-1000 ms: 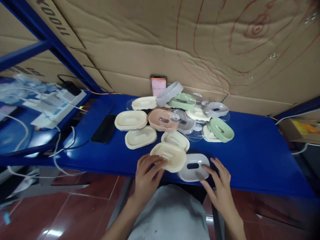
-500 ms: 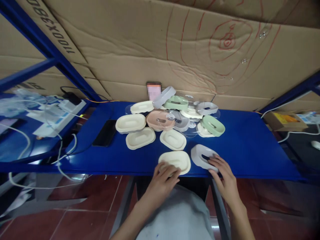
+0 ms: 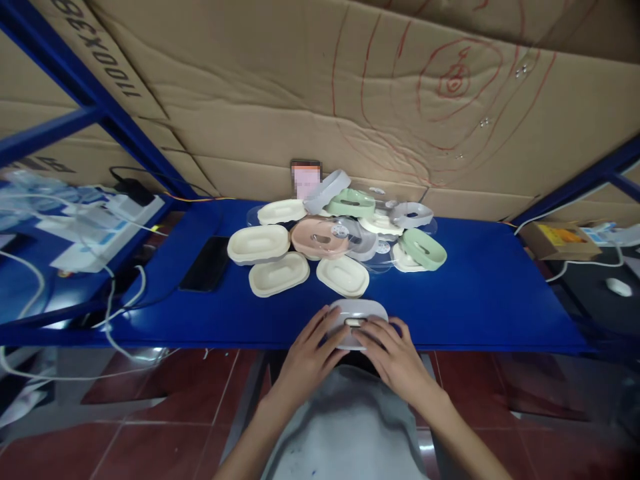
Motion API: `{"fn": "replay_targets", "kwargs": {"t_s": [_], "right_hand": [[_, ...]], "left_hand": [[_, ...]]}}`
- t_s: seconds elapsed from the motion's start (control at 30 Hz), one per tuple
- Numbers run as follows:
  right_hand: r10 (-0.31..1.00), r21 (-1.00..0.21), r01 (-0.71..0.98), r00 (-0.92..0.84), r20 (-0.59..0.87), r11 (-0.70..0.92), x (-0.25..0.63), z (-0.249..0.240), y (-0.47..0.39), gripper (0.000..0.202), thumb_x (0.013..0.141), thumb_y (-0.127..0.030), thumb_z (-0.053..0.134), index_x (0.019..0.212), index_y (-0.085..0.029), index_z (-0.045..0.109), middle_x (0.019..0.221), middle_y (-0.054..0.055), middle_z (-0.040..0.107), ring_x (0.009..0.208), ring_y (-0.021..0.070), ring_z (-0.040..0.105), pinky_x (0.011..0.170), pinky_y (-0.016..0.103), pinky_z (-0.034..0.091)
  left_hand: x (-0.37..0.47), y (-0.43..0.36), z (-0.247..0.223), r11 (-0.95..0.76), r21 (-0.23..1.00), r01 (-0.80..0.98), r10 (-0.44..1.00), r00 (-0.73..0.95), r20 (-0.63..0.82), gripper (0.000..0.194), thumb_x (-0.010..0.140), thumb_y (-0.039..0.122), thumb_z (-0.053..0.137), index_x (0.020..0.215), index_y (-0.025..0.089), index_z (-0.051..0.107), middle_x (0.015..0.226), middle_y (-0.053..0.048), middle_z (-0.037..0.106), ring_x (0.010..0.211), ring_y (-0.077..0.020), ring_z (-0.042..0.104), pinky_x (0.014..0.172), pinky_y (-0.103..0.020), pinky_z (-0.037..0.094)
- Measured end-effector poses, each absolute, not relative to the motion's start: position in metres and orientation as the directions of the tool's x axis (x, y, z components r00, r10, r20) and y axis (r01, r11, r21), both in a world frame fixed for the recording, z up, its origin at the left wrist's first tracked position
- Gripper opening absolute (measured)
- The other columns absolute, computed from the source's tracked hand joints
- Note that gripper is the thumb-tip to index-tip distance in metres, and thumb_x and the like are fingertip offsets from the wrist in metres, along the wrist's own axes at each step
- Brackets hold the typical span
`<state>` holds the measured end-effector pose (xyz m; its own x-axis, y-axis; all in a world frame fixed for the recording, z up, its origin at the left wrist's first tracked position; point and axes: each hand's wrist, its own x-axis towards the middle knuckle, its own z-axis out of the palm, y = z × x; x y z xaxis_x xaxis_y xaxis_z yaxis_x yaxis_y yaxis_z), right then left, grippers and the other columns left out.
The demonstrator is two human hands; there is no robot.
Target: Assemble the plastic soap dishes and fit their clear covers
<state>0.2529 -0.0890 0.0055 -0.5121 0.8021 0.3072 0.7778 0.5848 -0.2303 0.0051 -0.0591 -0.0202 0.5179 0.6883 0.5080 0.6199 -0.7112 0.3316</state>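
A pale grey oval ring with a slot (image 3: 361,307) lies at the front edge of the blue table, with cream material showing through its slot. My left hand (image 3: 313,347) grips its left side, and my right hand (image 3: 391,350) holds its right side, fingers bent over the top. The cream tray beneath it is mostly hidden. Just behind are two cream trays (image 3: 343,277) (image 3: 279,274). Farther back, a pink piece (image 3: 315,239), green pieces (image 3: 424,249) and several grey and cream ones are heaped with clear plastic covers.
A black phone (image 3: 205,264) lies left of the trays. White cables (image 3: 111,300) hang over the table's left part. An upright phone (image 3: 307,179) leans on the cardboard wall (image 3: 240,100). Blue posts flank the table (image 3: 480,300); a small box (image 3: 565,241) stands at right.
My right hand has brought the grey ring left, over the front cream tray. My left hand has shifted from the tray to the ring's left side. The view has moved slightly.
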Motion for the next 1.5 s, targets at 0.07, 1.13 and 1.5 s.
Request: {"fn": "replay_targets", "kwargs": {"t_s": [0.07,1.13,1.5], "right_hand": [[0.797,-0.261,0.757,-0.528,0.293,0.598,0.249,0.008,-0.084,0.039,0.109,-0.018,0.053,0.146,-0.024,0.063,0.143,0.013,0.07,0.142,0.0265,0.058,0.119,0.055,0.041],[0.708,-0.112,0.703,-0.675,0.208,0.703,0.252,0.06,0.129,0.083,0.105,-0.05,0.064,0.172,-0.025,0.023,0.175,0.012,0.036,0.165,0.0343,0.026,0.134,0.063,0.014],[0.717,-0.178,0.695,-0.666,0.204,0.696,0.231,0.058,0.112,0.08,0.105,-0.07,0.051,0.17,-0.028,0.029,0.176,0.017,0.031,0.161,0.0378,0.034,0.129,0.073,-0.003]], "left_hand": [[-0.002,-0.058,-0.019,-0.701,0.317,0.639,0.694,0.508,0.51,0.039,0.101,0.026,0.07,0.139,0.024,0.066,0.15,-0.012,0.066,0.148,-0.0326,0.054,0.112,-0.051,0.058],[-0.035,-0.051,-0.002,-0.528,0.536,0.659,0.848,0.38,0.368,0.036,0.096,0.027,0.077,0.13,0.026,0.066,0.157,-0.016,0.049,0.143,-0.0366,0.052,0.112,-0.058,0.055],[-0.04,-0.05,-0.007,-0.364,0.688,0.628,0.931,0.262,0.252,0.067,0.094,0.041,0.079,0.153,0.031,0.049,0.176,-0.016,0.022,0.152,-0.0398,0.049,0.117,-0.058,0.054]]}}
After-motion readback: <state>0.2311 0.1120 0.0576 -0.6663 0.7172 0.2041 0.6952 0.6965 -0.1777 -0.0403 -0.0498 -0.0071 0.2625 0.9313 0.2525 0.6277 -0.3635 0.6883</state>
